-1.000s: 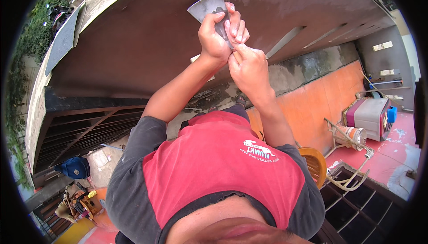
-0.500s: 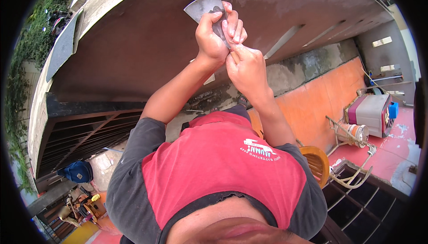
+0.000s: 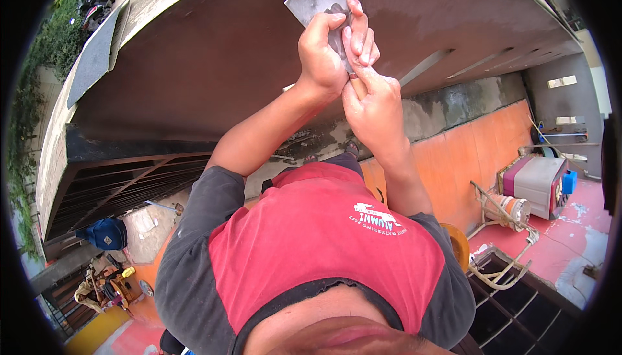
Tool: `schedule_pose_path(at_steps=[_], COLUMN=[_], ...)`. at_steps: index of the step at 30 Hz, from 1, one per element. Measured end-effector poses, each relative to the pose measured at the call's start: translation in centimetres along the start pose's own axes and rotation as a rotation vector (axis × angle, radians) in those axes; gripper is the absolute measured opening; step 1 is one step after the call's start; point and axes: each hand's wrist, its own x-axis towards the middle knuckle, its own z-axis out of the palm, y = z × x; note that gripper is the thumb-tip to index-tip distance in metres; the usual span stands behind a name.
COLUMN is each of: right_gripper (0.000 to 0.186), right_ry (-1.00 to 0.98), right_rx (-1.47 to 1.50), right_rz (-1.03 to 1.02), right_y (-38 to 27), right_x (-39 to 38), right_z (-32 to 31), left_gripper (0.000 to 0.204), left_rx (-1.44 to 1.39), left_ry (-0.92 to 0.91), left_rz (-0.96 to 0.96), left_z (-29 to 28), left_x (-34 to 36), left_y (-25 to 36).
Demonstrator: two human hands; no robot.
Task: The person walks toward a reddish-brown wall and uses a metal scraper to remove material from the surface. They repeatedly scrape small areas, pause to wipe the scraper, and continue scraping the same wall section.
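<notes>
A putty knife with a wide grey metal blade (image 3: 317, 1) is held up in front of the brown wall. My left hand (image 3: 322, 57) wraps around the lower blade and neck, its thumb on the near face and its fingers curled round the right side. Just below, my right hand (image 3: 377, 105) grips the short wooden handle (image 3: 357, 86), with one finger stretched up along the neck. Pale residue marks the fingers, and dark smears lie on the metal near them. Whether the blade touches the wall is hard to tell.
A brown plastered wall (image 3: 214, 50) with slanted slots fills the space ahead. At left is a dark slatted metal gate (image 3: 123, 186) with a blue bag (image 3: 107, 234) beneath. On the right stand an orange low wall (image 3: 453, 147), a grey-and-purple box (image 3: 534, 183), a bucket (image 3: 515, 210) and a chair (image 3: 458, 245).
Both hands and the putty knife have shifted slightly up and right in the view. More of the wooden handle shows between my hands now. The grip stays much the same.
</notes>
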Motion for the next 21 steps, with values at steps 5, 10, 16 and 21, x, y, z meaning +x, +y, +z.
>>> schedule_pose_path(at_steps=[5,10,16,21], right_gripper=[0.036,0.045,0.05,0.059], right_ry=[0.02,0.029,0.025,0.133], right_rx=[-0.032,-0.076,-0.118,-0.003], right_rz=[-0.027,-0.079,-0.079,-0.214], right_y=[0.0,-1.5,-0.4,-1.8], right_x=[0.0,2.3,1.0,3.8], right_z=[0.0,-1.0,-0.4,-1.7], left_gripper=[0.025,0.025,0.027,0.046], left_rx=[0.037,0.09,0.047,0.284], left_ry=[0.031,-0.131,0.014,-0.187], left_rz=[0.009,0.102,0.07,0.23], left_z=[-0.5,1.6,0.1,2.7], left_x=[-0.6,2.1,0.6,2.0], left_y=[-0.6,2.0,0.3,2.5])
